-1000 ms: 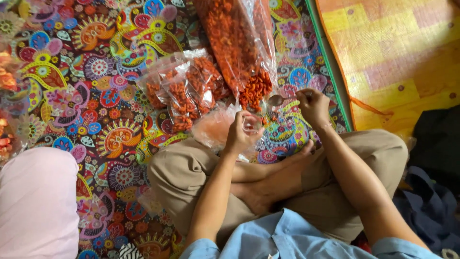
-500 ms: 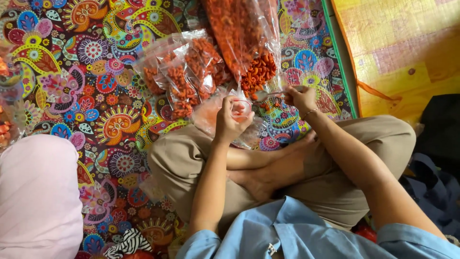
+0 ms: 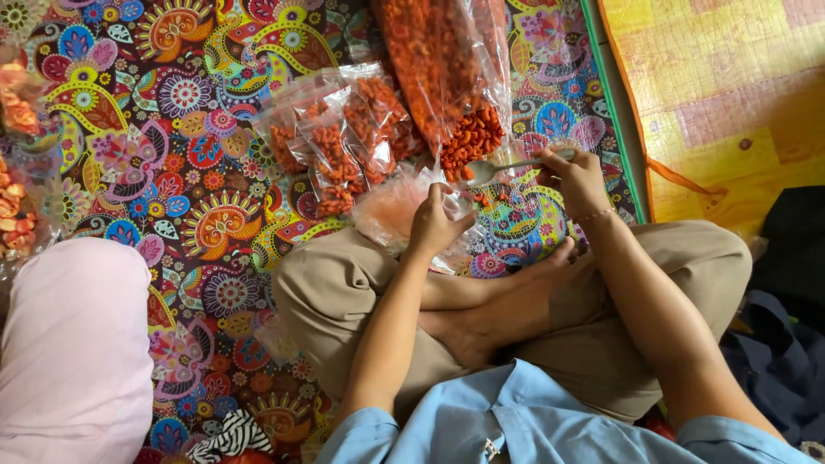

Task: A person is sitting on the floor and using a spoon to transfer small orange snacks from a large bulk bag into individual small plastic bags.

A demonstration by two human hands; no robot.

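**Spoon at the mouth of the big snack bag**

The right hand (image 3: 577,179) is pinching the handle end of a metal spoon (image 3: 507,166), whose bowl is resting at the open mouth of the large clear bag (image 3: 447,77) of orange snack pieces. That bag is lying on the patterned floor mat (image 3: 172,172), running from the far edge toward the person's knees. The spoon is stiff and light, best held far back on the handle as it is now; the snack pieces look dry and brittle, so they are likely crushing easily under pressure.

The left hand (image 3: 434,225) is closing its fingers around the mouth of a small clear bag (image 3: 391,210), just in front of the crossed legs. The film looks thin, soft and slippery, so it is probably collapsing unless gripped at the rim; whether the mouth is being held open I cannot tell.

Just left of the large bag, a cluster of small filled bags (image 3: 339,142) is lying on the mat, touching one another. A pink cushion (image 3: 73,344) is sitting at the mat's near left corner, and a yellow woven mat (image 3: 722,94) is lying beyond the right edge.
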